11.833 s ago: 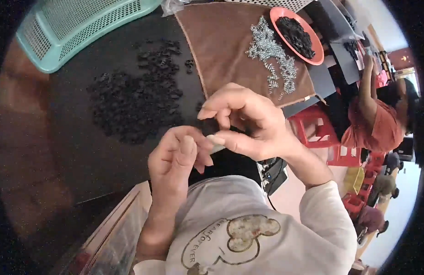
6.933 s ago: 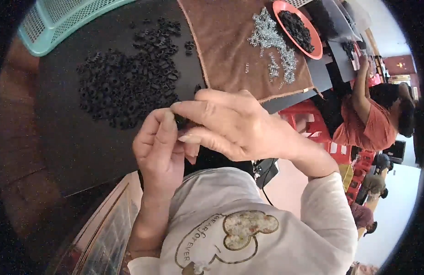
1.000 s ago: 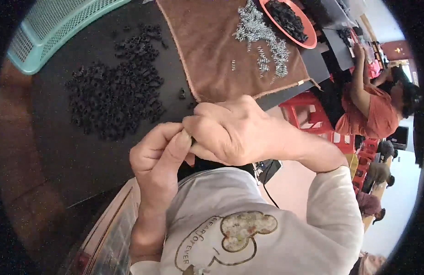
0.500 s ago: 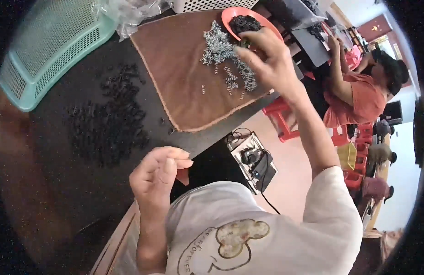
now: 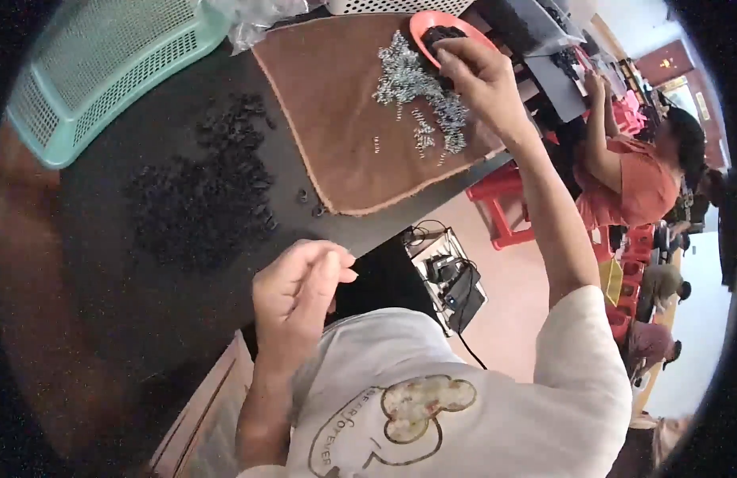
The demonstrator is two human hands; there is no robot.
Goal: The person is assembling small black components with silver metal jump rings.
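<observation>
My right hand (image 5: 490,89) is over the rim of an orange-red plate (image 5: 482,33) that holds small black parts (image 5: 440,37). Its thumb and forefinger are bent close together at those parts; whatever lies between the tips is too small to make out. Just below that hand, a heap of small silver coil springs (image 5: 404,73) covers part of a brown cloth (image 5: 321,103). My left hand (image 5: 298,288) hovers at the table's near edge, thumb pressed to curled fingers, and anything pinched there is hidden. Left of the cloth, many small black pieces (image 5: 213,191) are spread on the dark table.
A green mesh basket (image 5: 105,76) stands at the far left, beside a clear plastic bag (image 5: 265,16). Behind the cloth is a white perforated basket (image 5: 392,6). Red stools (image 5: 504,203) and a person in an orange-red shirt (image 5: 635,179) are on the right.
My right hand has shifted slightly and its fingertips have come closer together over the plate. My left hand stays curled near the table edge. The whole view has shifted a little.
</observation>
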